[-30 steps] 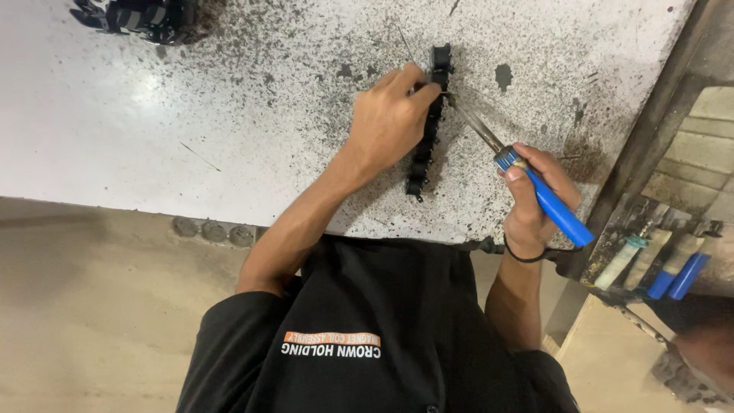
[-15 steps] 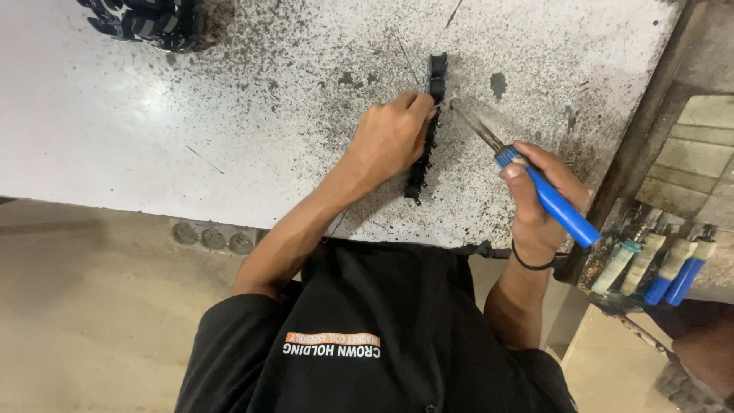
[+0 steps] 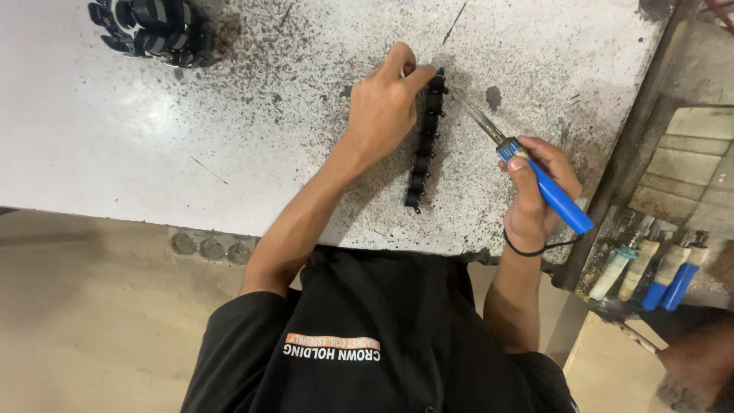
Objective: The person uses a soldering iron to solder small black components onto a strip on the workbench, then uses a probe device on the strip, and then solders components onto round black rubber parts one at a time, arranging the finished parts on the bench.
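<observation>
A black strip of linked segments (image 3: 423,153) lies lengthwise on the speckled white table (image 3: 252,130). My left hand (image 3: 384,107) rests beside the strip, and its fingertips pinch the strip's far end. My right hand (image 3: 533,191) grips the blue handle of a soldering iron (image 3: 547,191). The iron's metal shaft points up and left, and its tip sits close to the strip's far end, just right of my left fingertips.
A black round part with grey bands (image 3: 149,27) sits at the table's far left corner. A dark metal frame (image 3: 627,160) borders the table on the right. Below it stand several tools with blue and white handles (image 3: 650,271).
My left hand has slid along the strip to its far end. The soldering iron's tip has followed toward that end.
</observation>
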Tool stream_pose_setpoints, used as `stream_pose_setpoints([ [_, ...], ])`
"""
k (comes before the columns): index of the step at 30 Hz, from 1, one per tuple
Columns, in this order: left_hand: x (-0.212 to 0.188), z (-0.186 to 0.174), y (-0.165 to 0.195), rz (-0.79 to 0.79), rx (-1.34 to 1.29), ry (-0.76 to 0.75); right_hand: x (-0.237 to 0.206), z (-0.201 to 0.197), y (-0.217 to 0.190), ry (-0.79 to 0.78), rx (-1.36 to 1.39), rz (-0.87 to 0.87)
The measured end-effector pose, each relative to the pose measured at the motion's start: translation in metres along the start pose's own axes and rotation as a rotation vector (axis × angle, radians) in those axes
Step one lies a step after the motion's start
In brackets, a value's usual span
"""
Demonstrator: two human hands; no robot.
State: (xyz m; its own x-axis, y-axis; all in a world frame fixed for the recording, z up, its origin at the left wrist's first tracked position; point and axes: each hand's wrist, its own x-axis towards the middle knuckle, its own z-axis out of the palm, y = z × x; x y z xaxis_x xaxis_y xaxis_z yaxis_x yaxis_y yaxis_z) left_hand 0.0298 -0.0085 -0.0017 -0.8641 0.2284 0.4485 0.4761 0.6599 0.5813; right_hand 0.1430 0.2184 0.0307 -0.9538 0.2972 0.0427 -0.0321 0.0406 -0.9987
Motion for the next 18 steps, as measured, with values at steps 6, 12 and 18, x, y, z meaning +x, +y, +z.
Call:
stream_pose_setpoints([
  [6,-0.024,0.03,-0.016,0.001,0.016,0.009,0.004,0.004,-0.003,-0.018,-0.038,0.018],
  [12,-0.024,0.029,-0.012,0.01,-0.004,-0.05,0.004,0.002,-0.01,-0.045,-0.127,0.054],
  [18,-0.023,0.028,-0.011,0.032,0.009,-0.051,0.008,-0.001,-0.017,-0.161,-0.368,-0.095],
])
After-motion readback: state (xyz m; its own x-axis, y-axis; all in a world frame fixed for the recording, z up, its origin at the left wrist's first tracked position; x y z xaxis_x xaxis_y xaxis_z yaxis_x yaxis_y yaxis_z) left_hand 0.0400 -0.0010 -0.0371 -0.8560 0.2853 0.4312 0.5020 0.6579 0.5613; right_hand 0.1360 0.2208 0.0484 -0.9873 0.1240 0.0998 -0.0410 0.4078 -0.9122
